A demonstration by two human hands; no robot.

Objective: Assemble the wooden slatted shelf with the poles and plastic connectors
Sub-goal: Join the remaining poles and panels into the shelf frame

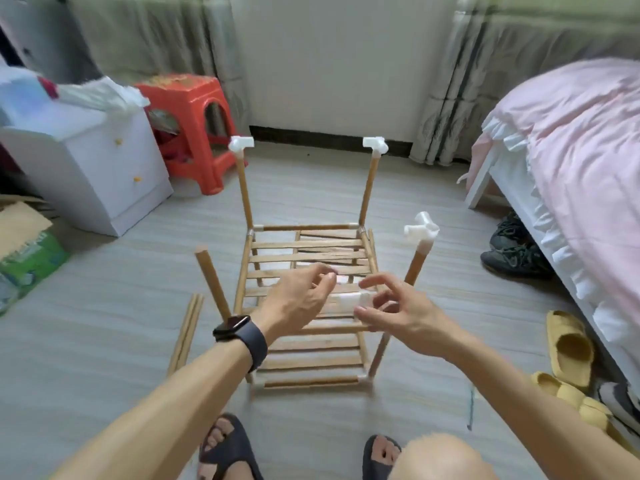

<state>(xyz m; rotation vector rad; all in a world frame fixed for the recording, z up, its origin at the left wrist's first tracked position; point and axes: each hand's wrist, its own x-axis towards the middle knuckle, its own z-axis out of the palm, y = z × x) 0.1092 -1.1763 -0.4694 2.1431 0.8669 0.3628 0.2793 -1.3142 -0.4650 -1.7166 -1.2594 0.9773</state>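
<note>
Above slatted shelf (306,244) on floor (104,323), right hand (405,315) pinches white plastic connector (351,301); left hand (298,303) just beside it, fingers loosely curled, empty. Bare pole (212,282) at shelf's near-left corner.

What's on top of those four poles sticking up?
White plastic connectors top three: far left, far right, near right. The near left pole is bare on top. Nothing covers the tops.

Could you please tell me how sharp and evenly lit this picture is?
Head view: motion blur smears the left hand, right hand and plastic connector between them; wide-angle distortion bows the bed and curtains; soft light, faint shadows.
</note>
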